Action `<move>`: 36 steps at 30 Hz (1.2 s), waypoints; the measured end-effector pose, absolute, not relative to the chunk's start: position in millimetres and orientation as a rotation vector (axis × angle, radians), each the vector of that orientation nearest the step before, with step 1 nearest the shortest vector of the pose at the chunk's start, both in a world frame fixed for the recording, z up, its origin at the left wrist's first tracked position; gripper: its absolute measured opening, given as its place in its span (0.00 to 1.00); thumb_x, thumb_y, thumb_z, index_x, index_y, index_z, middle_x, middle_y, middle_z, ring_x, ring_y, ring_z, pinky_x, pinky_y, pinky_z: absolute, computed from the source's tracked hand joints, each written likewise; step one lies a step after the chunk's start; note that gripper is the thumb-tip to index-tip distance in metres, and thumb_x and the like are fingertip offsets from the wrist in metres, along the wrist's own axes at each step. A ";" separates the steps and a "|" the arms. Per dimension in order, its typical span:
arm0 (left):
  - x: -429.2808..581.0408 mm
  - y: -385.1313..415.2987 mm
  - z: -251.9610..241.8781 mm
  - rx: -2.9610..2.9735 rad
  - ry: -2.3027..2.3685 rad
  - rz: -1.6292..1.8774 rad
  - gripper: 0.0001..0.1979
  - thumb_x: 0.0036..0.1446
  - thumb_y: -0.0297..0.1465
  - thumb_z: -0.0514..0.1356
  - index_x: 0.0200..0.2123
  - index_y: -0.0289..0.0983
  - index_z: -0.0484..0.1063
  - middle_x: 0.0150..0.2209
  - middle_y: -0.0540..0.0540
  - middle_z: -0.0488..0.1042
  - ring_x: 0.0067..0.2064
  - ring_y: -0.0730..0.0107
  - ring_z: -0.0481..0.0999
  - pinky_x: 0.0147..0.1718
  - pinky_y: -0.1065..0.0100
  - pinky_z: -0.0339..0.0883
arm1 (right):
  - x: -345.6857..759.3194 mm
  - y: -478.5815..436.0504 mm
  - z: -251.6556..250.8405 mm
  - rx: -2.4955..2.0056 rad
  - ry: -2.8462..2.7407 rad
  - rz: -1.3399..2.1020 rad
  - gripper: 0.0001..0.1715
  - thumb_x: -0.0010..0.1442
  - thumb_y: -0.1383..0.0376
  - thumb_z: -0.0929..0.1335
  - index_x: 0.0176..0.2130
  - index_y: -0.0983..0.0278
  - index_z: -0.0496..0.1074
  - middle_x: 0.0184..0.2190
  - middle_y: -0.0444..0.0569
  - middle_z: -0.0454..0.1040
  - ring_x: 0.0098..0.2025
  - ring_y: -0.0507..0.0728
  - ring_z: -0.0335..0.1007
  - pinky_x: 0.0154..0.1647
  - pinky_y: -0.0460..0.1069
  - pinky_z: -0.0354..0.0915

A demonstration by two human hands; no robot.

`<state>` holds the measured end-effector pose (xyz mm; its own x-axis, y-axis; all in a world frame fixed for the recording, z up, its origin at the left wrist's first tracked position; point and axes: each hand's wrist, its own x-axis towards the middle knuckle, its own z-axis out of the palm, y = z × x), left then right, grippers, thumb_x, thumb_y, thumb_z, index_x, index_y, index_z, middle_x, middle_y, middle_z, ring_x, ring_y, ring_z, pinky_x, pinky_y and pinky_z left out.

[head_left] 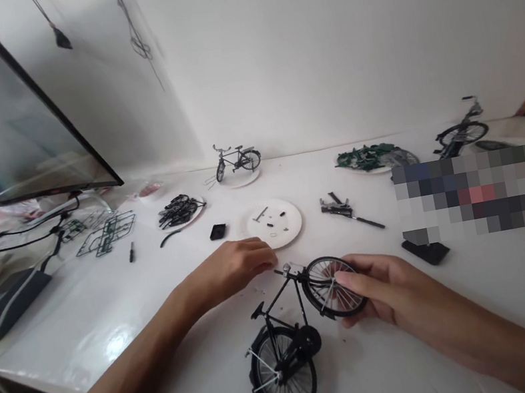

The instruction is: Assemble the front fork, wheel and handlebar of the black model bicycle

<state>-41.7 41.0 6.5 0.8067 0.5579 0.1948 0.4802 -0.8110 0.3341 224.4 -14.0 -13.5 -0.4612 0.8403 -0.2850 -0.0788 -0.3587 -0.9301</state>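
Observation:
A black model bicycle [279, 346] leans over the white table, with its saddle to the left and its rear wheel towards me. My right hand [377, 284] grips its front wheel [329, 303], thumb on the hub side and fingers behind the spokes. My left hand [241, 261] hovers close to the handlebar, at the near rim of a white paper plate [293, 228]. Its fingers are curled together; whatever they may hold is hidden. Several tiny dark parts and a thin grey bar [260, 214] lie on the plate.
Behind stand a finished model bicycle [238, 160] and another model bicycle [464, 130]. Plates of black parts [178, 210] and green parts [365, 158] flank the middle. Dark tool-like pieces [340, 206], a black block [218, 231], green sprues [109, 233] and a monitor [11, 98] are around.

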 end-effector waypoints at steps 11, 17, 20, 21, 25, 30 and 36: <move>-48.3 35.7 7.8 2.470 1.102 0.328 0.04 0.64 0.27 0.56 0.40 0.36 0.71 0.37 0.47 0.76 0.36 0.72 0.74 0.35 0.69 0.69 | 218.8 -16.3 -6.9 -1.198 -1.223 1.746 0.16 0.59 0.54 0.71 0.39 0.65 0.76 0.32 0.49 0.74 0.36 0.56 0.72 0.38 0.53 0.74; -57.5 43.8 4.9 2.466 1.090 0.365 0.06 0.64 0.27 0.57 0.43 0.36 0.72 0.39 0.46 0.76 0.37 0.72 0.75 0.36 0.69 0.69 | 219.4 -16.8 -7.7 -1.175 -1.276 1.737 0.14 0.61 0.55 0.70 0.37 0.65 0.75 0.32 0.48 0.74 0.33 0.53 0.70 0.34 0.49 0.73; -54.3 43.1 7.5 2.630 1.001 0.348 0.07 0.65 0.25 0.55 0.42 0.34 0.73 0.38 0.45 0.76 0.37 0.72 0.74 0.37 0.68 0.68 | 221.8 -16.1 -9.1 -1.144 -1.270 1.757 0.15 0.62 0.55 0.70 0.38 0.65 0.75 0.33 0.48 0.73 0.34 0.54 0.70 0.35 0.51 0.73; -53.0 42.0 8.5 2.685 0.973 0.336 0.08 0.66 0.24 0.54 0.42 0.34 0.73 0.38 0.44 0.76 0.38 0.71 0.74 0.37 0.68 0.68 | 222.3 -15.7 -9.6 -1.136 -1.267 1.764 0.15 0.62 0.55 0.69 0.38 0.65 0.75 0.33 0.48 0.73 0.34 0.54 0.69 0.36 0.51 0.73; -52.3 40.5 7.3 2.811 0.952 0.342 0.11 0.66 0.22 0.50 0.38 0.33 0.73 0.35 0.43 0.75 0.36 0.70 0.73 0.35 0.67 0.67 | 221.4 -15.1 -9.0 -1.157 -1.234 1.770 0.15 0.61 0.55 0.70 0.38 0.64 0.76 0.30 0.47 0.72 0.32 0.53 0.69 0.34 0.51 0.73; -56.0 41.7 7.4 2.537 1.112 0.434 0.04 0.63 0.25 0.57 0.40 0.36 0.72 0.36 0.46 0.75 0.34 0.72 0.73 0.32 0.69 0.67 | 217.1 -16.1 -5.4 -1.229 -1.215 1.707 0.14 0.58 0.55 0.72 0.37 0.64 0.76 0.30 0.47 0.72 0.32 0.54 0.69 0.33 0.51 0.74; -10.7 14.8 37.5 2.073 0.924 0.800 0.02 0.63 0.28 0.59 0.40 0.38 0.70 0.38 0.47 0.76 0.42 0.71 0.75 0.43 0.67 0.71 | 217.1 -11.2 -5.1 -1.220 -1.326 1.600 0.14 0.59 0.56 0.71 0.40 0.63 0.77 0.32 0.47 0.75 0.33 0.54 0.71 0.33 0.49 0.73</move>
